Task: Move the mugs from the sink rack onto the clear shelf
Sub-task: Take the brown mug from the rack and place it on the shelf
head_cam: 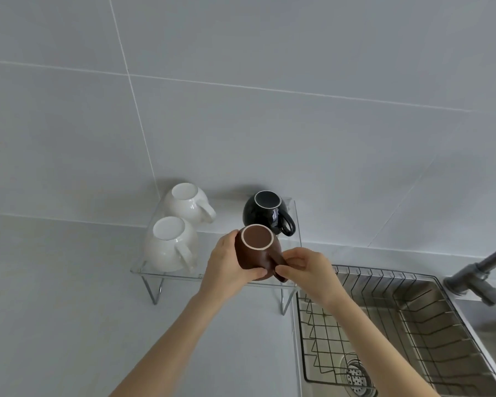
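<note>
A brown mug [255,253] is upside down over the front right part of the clear shelf [139,270]. My left hand [226,267] wraps its body from the left. The fingers of my right hand [307,270] pinch its handle from the right. Whether the mug rests on the shelf or hangs just above it I cannot tell. Two white mugs [169,247] [188,203] stand upside down on the shelf's left side. A black mug [267,212] stands upside down at its back right. The wire sink rack [413,319] in the sink holds no mugs.
The shelf stands on thin metal legs [155,290] on a pale counter against a tiled wall. A steel sink [470,316] with a drain [357,373] lies to the right. A grey tap [481,273] rises at the far right.
</note>
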